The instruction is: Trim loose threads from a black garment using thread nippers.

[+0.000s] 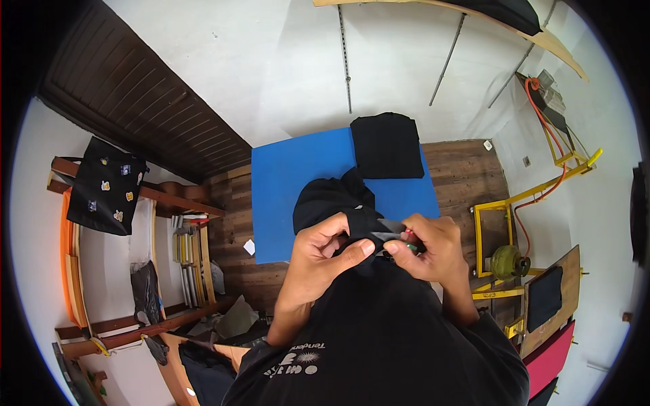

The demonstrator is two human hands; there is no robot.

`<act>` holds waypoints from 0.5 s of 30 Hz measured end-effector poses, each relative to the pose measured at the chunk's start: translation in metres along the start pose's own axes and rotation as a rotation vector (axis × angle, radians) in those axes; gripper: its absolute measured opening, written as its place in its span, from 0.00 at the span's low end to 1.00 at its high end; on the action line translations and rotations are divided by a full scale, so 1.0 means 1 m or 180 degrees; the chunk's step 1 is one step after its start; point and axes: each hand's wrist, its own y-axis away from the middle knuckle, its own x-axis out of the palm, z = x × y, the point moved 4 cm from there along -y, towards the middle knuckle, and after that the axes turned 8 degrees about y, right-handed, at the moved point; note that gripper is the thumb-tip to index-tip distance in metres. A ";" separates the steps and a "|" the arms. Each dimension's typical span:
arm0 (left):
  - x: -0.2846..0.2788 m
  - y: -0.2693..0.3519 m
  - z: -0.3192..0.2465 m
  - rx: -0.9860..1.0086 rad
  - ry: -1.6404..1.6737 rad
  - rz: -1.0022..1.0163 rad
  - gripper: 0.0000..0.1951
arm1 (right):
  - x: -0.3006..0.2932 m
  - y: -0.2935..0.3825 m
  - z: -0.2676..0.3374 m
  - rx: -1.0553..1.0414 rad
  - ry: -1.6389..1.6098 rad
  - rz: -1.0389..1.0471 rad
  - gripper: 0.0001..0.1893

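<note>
Black fabric, seemingly a garment (322, 203), is gathered in front of my chest, above a blue tabletop (299, 157). My left hand (330, 248) pinches the cloth between thumb and fingers. In my right hand (429, 246) is a pair of scissors (390, 229) with red and green on the handles; the blades are apart and point left at the cloth. Whether the cloth lies between the blades is hard to tell. A folded black garment (387, 147) lies at the table's back right corner.
Yellow metal frames (492, 205) and a green gas cylinder (508, 264) with an orange hose stand at the right. A wooden rack (177, 200) with a black printed bag (109, 188) is at the left. A white wall rises behind the table.
</note>
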 end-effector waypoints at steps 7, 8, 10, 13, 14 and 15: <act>-0.001 -0.005 -0.001 0.0004 -0.0018 0.0005 0.15 | 0.011 -0.015 -0.006 -0.0308 -0.0105 0.0303 0.14; -0.002 -0.005 -0.001 0.0023 -0.0002 0.0010 0.15 | 0.011 -0.017 -0.007 -0.0353 -0.0111 0.0348 0.14; -0.003 -0.006 0.000 -0.0003 -0.0117 0.0042 0.16 | 0.011 -0.019 -0.010 -0.0389 -0.0070 0.0491 0.14; -0.002 -0.007 0.002 0.0091 -0.0255 0.0105 0.17 | 0.008 -0.020 -0.013 -0.0436 0.0079 0.0717 0.14; -0.002 -0.007 0.002 0.0105 -0.0258 0.0109 0.17 | 0.007 -0.019 -0.014 -0.0455 0.0178 0.0757 0.14; -0.002 -0.007 0.003 0.0105 -0.0292 0.0146 0.16 | 0.008 -0.018 -0.014 -0.0458 0.0185 0.0815 0.14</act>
